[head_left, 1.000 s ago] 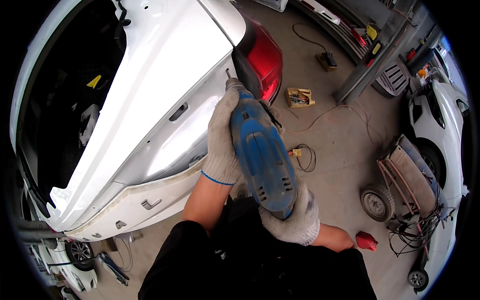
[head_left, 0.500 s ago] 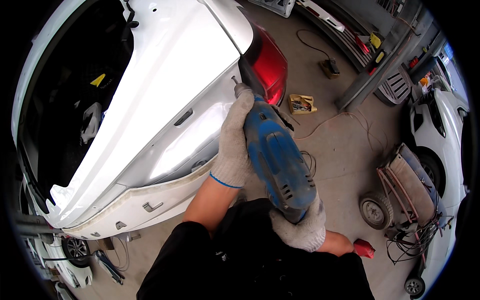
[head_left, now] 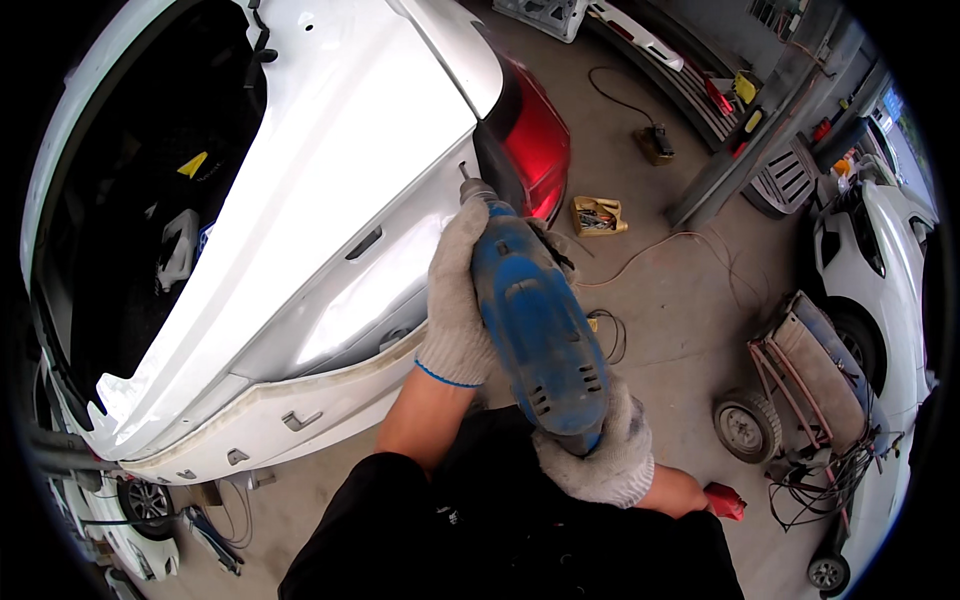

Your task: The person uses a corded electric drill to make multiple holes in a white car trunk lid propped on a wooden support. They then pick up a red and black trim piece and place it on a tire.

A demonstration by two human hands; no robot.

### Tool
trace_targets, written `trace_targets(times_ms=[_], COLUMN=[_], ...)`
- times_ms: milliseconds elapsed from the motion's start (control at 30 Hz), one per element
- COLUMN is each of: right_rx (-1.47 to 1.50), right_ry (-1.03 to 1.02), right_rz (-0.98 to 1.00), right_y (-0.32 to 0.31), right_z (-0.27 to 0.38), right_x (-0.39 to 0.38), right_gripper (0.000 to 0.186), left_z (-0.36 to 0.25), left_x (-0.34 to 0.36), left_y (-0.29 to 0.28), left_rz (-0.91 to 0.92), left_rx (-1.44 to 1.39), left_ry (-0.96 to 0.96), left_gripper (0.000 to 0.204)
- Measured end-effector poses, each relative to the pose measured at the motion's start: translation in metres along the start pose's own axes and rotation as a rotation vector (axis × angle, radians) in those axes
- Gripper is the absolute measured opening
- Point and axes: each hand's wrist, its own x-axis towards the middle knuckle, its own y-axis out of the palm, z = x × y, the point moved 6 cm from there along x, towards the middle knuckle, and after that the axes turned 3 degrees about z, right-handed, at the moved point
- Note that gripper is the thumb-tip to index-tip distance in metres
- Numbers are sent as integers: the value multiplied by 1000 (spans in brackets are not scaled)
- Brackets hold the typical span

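Observation:
A dusty blue power drill is gripped in both my gloved hands. My left hand, in a pale knitted glove with a blue cuff edge, wraps around the front of its body just behind the chuck. At the rear end, my right hand is closed on the drill, its grip hidden under the body. The thin bit points at the white car's rear panel, beside the red tail light. Whether the bit touches the metal I cannot tell.
A cut-open yellow container of small tools lies on the floor to the right, near a trailing hose. Farther right stand a grey post, a wheeled cart and another white car. A bumper borders the car's rear.
The drill's body has swung slightly to the left in both hands, with its bit still beside the tail light. The whole view has shifted a little.

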Motion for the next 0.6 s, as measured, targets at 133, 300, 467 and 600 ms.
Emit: trace_targets(times_ms=[133,300,467,600], right_rx=[-3,-129,-11,4], right_ry=[0,70,71,106], right_rz=[21,-2,-7,-41], right_y=[2,-6,-12,-6], right_z=[4,10,4,-8], right_x=[3,4,2,2], right_gripper=[87,86,84,80], left_z=[2,-5,-8,-6], left_x=[3,10,4,10], left_y=[-6,0,11,7], left_rz=[122,44,56,-29], left_rx=[-86,95,70,154], left_ry=[-111,46,11,24], left_gripper=[53,56,54,58])
